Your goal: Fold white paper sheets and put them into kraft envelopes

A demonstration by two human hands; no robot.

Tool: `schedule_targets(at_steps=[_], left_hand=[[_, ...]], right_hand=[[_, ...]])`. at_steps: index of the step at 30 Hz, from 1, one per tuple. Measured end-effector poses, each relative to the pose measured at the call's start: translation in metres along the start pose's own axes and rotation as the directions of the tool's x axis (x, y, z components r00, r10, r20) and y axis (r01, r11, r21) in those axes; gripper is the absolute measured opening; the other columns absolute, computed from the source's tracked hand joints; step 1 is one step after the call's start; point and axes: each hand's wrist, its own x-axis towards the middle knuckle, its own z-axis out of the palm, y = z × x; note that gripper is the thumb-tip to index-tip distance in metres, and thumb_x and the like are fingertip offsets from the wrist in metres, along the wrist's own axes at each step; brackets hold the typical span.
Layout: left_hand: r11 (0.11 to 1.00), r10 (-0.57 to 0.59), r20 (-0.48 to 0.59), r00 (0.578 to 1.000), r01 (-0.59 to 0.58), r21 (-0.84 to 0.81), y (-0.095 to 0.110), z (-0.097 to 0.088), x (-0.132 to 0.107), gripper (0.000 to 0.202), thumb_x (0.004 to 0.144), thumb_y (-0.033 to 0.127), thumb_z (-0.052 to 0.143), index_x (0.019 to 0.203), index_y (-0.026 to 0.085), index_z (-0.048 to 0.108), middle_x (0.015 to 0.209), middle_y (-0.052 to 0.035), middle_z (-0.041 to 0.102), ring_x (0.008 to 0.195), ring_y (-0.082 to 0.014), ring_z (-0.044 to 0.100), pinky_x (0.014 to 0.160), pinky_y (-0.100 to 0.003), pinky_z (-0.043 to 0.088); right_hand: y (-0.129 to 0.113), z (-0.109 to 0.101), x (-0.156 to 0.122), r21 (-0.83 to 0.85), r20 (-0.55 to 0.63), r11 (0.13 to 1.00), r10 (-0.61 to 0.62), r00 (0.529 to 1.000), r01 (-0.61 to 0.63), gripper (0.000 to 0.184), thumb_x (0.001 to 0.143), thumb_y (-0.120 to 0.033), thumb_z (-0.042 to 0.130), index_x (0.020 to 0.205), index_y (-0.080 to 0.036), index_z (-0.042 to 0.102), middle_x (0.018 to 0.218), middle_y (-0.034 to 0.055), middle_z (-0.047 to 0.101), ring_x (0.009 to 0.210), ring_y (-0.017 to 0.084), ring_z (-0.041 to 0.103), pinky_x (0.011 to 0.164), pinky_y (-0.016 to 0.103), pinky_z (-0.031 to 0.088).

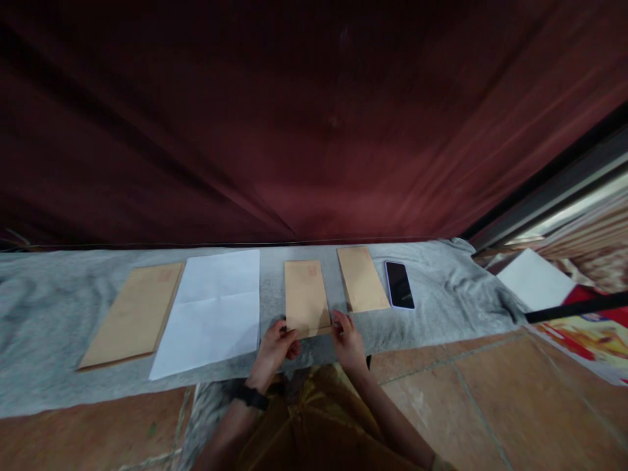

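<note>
A narrow brown envelope (306, 294) lies lengthwise on the grey cloth (49, 294) in front of me. My left hand (275, 348) pinches its near left corner, fingers curled. My right hand (347, 340) grips the near right corner the same way. A black watch sits on my left wrist. A second narrow brown envelope (362, 279) lies just to the right, untouched.
A white creased sheet (213, 307) and a large brown envelope (135, 313) lie to the left. A black phone (399, 284) rests right of the envelopes. A dark red curtain (294, 131) hangs behind. Terracotta floor tiles (466, 392) and white paper (534, 278) are on the right.
</note>
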Motion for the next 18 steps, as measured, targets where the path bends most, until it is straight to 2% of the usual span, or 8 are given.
schedule_targets(at_steps=[1, 3, 5, 7, 8, 10, 14, 18], left_hand=[[1.000, -0.008, -0.003, 1.000, 0.008, 0.011, 0.000, 0.000, 0.001, 0.043, 0.064, 0.049, 0.073, 0.086, 0.021, 0.050, 0.051, 0.0051, 0.062, 0.039, -0.0130, 0.057, 0.038, -0.021, 0.040], [0.999, -0.018, -0.007, 1.000, 0.018, 0.033, 0.001, 0.000, 0.002, 0.041, 0.066, 0.048, 0.073, 0.087, 0.021, 0.050, 0.051, 0.0053, 0.062, 0.038, -0.0133, 0.057, 0.038, -0.021, 0.040], [0.998, -0.019, -0.008, 1.000, 0.020, 0.054, 0.002, 0.000, 0.003, 0.039, 0.068, 0.048, 0.072, 0.086, 0.022, 0.049, 0.052, 0.0051, 0.063, 0.039, -0.0136, 0.058, 0.039, -0.021, 0.041], [0.997, -0.016, 0.002, 1.000, 0.016, 0.077, 0.003, 0.000, 0.002, 0.035, 0.072, 0.047, 0.071, 0.086, 0.022, 0.050, 0.053, 0.0051, 0.062, 0.040, -0.0136, 0.058, 0.040, -0.021, 0.041], [0.995, -0.016, 0.007, 1.000, 0.016, 0.097, 0.004, 0.000, 0.002, 0.032, 0.076, 0.045, 0.069, 0.087, 0.022, 0.050, 0.052, 0.0053, 0.062, 0.040, -0.0136, 0.058, 0.040, -0.021, 0.041], [0.984, -0.034, 0.011, 0.999, 0.032, 0.174, 0.007, 0.001, 0.001, 0.022, 0.083, 0.038, 0.062, 0.089, 0.022, 0.050, 0.051, 0.0064, 0.059, 0.039, -0.0132, 0.056, 0.040, -0.021, 0.039], [0.918, -0.050, -0.046, 0.998, 0.064, 0.392, 0.015, 0.005, -0.003, 0.005, 0.091, 0.026, 0.050, 0.093, 0.022, 0.048, 0.050, 0.0086, 0.053, 0.038, -0.0127, 0.053, 0.042, -0.022, 0.038], [0.817, -0.008, -0.086, 0.996, 0.056, 0.574, 0.020, 0.006, -0.006, 0.006, 0.095, 0.026, 0.048, 0.099, 0.021, 0.048, 0.054, 0.0066, 0.055, 0.046, -0.0146, 0.058, 0.047, -0.023, 0.039]], right_hand=[[-0.002, -0.002, -0.001, -0.097, -0.013, 0.990, -0.101, 0.995, 0.099, 0.036, 0.094, -0.024, 0.047, 0.125, -0.019, 0.065, 0.111, 0.0111, 0.070, 0.093, 0.022, 0.070, 0.082, 0.036, 0.062], [-0.006, -0.002, -0.004, -0.208, 0.060, 0.940, -0.264, 0.963, 0.270, 0.041, 0.095, -0.016, 0.043, 0.130, -0.019, 0.063, 0.126, 0.0124, 0.067, 0.116, 0.023, 0.064, 0.100, 0.040, 0.056], [-0.012, 0.002, -0.010, -0.243, 0.187, 0.867, -0.398, 0.898, 0.435, 0.045, 0.095, -0.013, 0.041, 0.136, -0.017, 0.060, 0.135, 0.0125, 0.064, 0.128, 0.022, 0.058, 0.109, 0.041, 0.051], [-0.016, 0.009, -0.017, -0.271, 0.304, 0.786, -0.477, 0.825, 0.555, 0.048, 0.095, -0.013, 0.042, 0.141, -0.014, 0.056, 0.143, 0.0128, 0.059, 0.135, 0.023, 0.052, 0.114, 0.042, 0.047], [-0.017, 0.012, -0.021, -0.292, 0.348, 0.754, -0.490, 0.800, 0.589, 0.049, 0.095, -0.014, 0.044, 0.143, -0.013, 0.054, 0.146, 0.0129, 0.057, 0.138, 0.024, 0.050, 0.115, 0.044, 0.045], [-0.018, 0.018, -0.028, -0.337, 0.402, 0.715, -0.479, 0.780, 0.613, 0.052, 0.096, -0.019, 0.048, 0.147, -0.011, 0.049, 0.151, 0.0131, 0.053, 0.141, 0.025, 0.047, 0.117, 0.046, 0.043], [-0.016, 0.021, -0.035, -0.390, 0.434, 0.692, -0.443, 0.784, 0.607, 0.058, 0.095, -0.024, 0.054, 0.151, -0.012, 0.045, 0.154, 0.0127, 0.049, 0.144, 0.025, 0.043, 0.119, 0.045, 0.041], [-0.010, 0.015, -0.036, -0.428, 0.443, 0.659, -0.444, 0.779, 0.619, 0.060, 0.097, -0.025, 0.053, 0.154, -0.014, 0.040, 0.158, 0.0109, 0.043, 0.147, 0.024, 0.040, 0.121, 0.044, 0.038]])
